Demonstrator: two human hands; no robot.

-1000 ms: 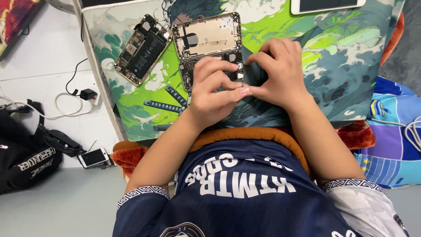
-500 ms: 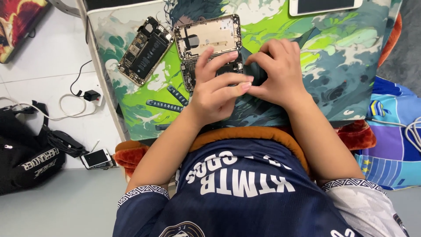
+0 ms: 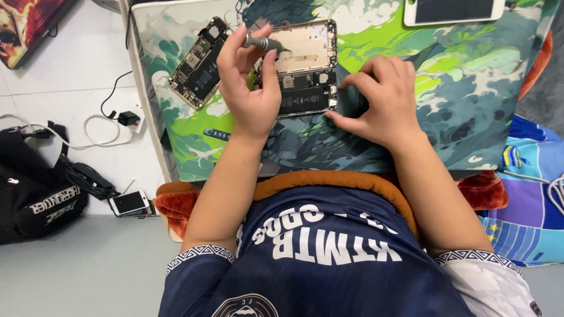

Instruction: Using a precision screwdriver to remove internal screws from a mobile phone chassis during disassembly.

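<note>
An opened phone body (image 3: pixel 305 70) with its metal shell and circuit parts exposed lies on a green and teal patterned mat (image 3: pixel 470 88). My left hand (image 3: pixel 249 88) is raised above the phone's left side, fingers closed on a small grey screwdriver (image 3: pixel 264 43). My right hand (image 3: pixel 376 100) rests on the mat at the phone's right edge, fingertips touching its lower right corner. A second dismantled phone part (image 3: pixel 198 63) lies tilted to the left of my left hand.
A white phone screen (image 3: pixel 452 10) lies at the mat's top edge. On the floor to the left are a black bag (image 3: pixel 35 188), a charger with white cable (image 3: pixel 126 120) and a small phone (image 3: pixel 130 202). A dark tool strip (image 3: pixel 214 134) sits on the mat.
My left hand has lifted off the phone and moved up and left, now holding the screwdriver. My right hand has shifted right, uncovering the phone's lower half.
</note>
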